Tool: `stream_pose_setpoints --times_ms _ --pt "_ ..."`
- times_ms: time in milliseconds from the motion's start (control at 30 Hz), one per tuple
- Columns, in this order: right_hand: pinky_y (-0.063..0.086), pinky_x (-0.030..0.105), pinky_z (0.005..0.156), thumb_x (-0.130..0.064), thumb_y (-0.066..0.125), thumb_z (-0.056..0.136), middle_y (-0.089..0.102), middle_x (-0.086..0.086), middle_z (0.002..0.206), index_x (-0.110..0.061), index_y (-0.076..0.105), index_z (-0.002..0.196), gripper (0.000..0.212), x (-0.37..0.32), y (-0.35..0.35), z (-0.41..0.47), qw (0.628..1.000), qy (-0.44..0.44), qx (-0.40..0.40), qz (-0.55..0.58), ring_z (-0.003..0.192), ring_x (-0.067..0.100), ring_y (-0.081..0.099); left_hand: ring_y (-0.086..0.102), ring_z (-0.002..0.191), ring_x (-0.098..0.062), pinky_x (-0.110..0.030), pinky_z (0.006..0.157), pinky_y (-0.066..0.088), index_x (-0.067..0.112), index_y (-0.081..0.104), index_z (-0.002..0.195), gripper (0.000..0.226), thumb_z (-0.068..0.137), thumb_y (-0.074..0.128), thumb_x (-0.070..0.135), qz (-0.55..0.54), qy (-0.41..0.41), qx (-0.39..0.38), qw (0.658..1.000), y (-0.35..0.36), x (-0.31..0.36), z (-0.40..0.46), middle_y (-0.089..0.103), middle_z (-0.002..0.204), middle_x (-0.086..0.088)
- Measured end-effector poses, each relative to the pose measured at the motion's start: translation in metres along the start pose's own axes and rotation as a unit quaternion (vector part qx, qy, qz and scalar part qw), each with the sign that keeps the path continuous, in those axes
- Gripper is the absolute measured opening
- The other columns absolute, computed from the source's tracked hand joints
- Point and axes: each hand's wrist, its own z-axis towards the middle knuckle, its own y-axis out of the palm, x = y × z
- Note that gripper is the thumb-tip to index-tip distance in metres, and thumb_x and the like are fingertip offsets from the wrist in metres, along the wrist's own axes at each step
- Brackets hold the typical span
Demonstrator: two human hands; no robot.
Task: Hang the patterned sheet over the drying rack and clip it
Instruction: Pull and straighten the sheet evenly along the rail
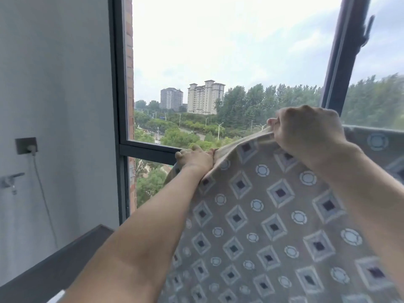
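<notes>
The patterned sheet, grey-beige with diamonds and circles, hangs in front of me and fills the lower right of the head view. My left hand grips its top edge near the left corner. My right hand holds the same edge higher up and further right, fingers curled over the fabric. Both arms reach forward toward the window. The sheet continues to the right behind my right forearm. No drying rack or clip shows in this view.
A large window with a dark frame stands right behind the sheet; an opened sash tilts at the upper right. A grey wall on the left carries a socket with a plugged cable and a tap. A dark ledge runs at the lower left.
</notes>
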Motion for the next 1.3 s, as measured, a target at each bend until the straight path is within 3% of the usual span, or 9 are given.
stream_pose_setpoints --times_ms 100,200,300,400,533,733,833,1033,1300 --pt "0.034 0.029 0.058 -0.042 0.037 0.101 0.054 -0.001 0.059 -0.016 0.05 0.069 0.043 0.004 0.001 0.0 1.0 -0.004 -0.009 -0.009 0.053 0.013 0.048 0.039 0.121 -0.032 -0.046 0.106 0.031 0.015 0.042 0.123 0.039 0.1 0.034 0.046 -0.236 0.041 -0.061 0.969 -0.012 0.012 -0.016 0.042 0.129 -0.013" --pt "0.039 0.028 0.057 -0.043 0.035 0.101 0.055 -0.002 0.06 -0.016 0.054 0.07 0.045 0.001 0.005 -0.001 1.0 -0.013 -0.001 -0.02 0.054 0.015 0.052 0.062 0.09 -0.025 -0.033 0.08 0.054 0.018 0.06 0.097 0.031 0.104 0.037 0.038 -0.576 0.129 -0.193 0.783 -0.036 0.026 -0.059 0.064 0.098 -0.009" --pt "0.045 0.03 0.062 -0.042 0.035 0.101 0.056 -0.002 0.06 -0.016 0.055 0.072 0.043 -0.001 0.007 -0.003 0.999 -0.03 0.012 -0.017 0.058 0.018 0.055 0.069 0.073 -0.014 -0.024 0.064 0.056 0.019 0.064 0.109 0.034 0.107 0.032 0.029 -0.617 0.267 -0.238 0.701 -0.035 0.034 -0.098 0.072 0.082 0.0" --pt "0.036 0.028 0.059 -0.048 0.029 0.1 0.055 -0.003 0.06 -0.017 0.056 0.075 0.048 0.007 0.008 -0.006 0.999 -0.024 0.033 -0.004 0.057 0.018 0.053 0.068 0.077 -0.014 -0.032 0.071 0.056 0.024 0.064 0.111 0.036 0.105 0.032 0.04 -0.574 0.314 -0.107 0.749 -0.017 0.031 -0.099 0.071 0.084 0.003" --pt "0.036 0.027 0.058 -0.054 0.022 0.098 0.051 -0.002 0.059 -0.02 0.054 0.073 0.053 0.029 0.009 -0.015 0.998 0.006 0.06 0.001 0.058 0.019 0.051 0.05 0.05 -0.007 -0.028 0.053 0.039 0.041 0.059 0.07 0.046 0.1 0.027 0.054 -0.41 0.31 0.074 0.855 -0.013 0.02 -0.091 0.054 0.051 0.018" --pt "0.03 0.026 0.054 -0.058 0.019 0.096 0.046 -0.004 0.055 -0.022 0.05 0.07 0.054 0.058 0.005 -0.03 0.997 0.02 0.072 0.006 0.052 0.018 0.047 0.058 0.063 -0.024 -0.039 0.06 0.051 0.012 0.058 0.079 0.042 0.102 0.04 0.042 -0.504 0.254 0.122 0.816 -0.033 0.036 -0.069 0.058 0.067 -0.002" --pt "0.036 0.029 0.06 -0.051 0.025 0.099 0.05 -0.003 0.057 -0.021 0.061 0.084 0.05 0.065 0.005 -0.031 0.995 0.02 0.081 0.047 0.056 0.019 0.051 0.044 0.056 -0.008 -0.027 0.053 0.039 0.011 0.055 0.077 0.036 0.104 0.043 0.032 -0.497 0.267 0.183 0.805 -0.053 0.056 -0.07 0.049 0.064 0.004" --pt "0.036 0.032 0.063 -0.037 0.04 0.102 0.067 0.01 0.074 -0.016 0.065 0.098 0.032 0.087 0.005 -0.028 0.989 0.035 0.12 0.081 0.064 0.025 0.054 0.055 0.065 -0.008 -0.028 0.062 0.048 0.013 0.06 0.084 0.038 0.102 0.044 0.042 -0.351 0.386 0.063 0.851 -0.055 0.072 -0.078 0.06 0.072 0.006" --pt "0.043 0.042 0.08 -0.038 0.037 0.103 0.064 0.027 0.098 -0.006 0.063 0.099 0.041 0.135 -0.015 -0.015 0.982 0.168 0.047 0.077 0.088 0.039 0.057 0.05 0.061 -0.016 -0.037 0.059 0.042 0.023 0.045 0.068 0.038 0.097 0.037 0.047 -0.304 0.394 0.055 0.866 -0.05 0.061 -0.086 0.053 0.066 0.004"
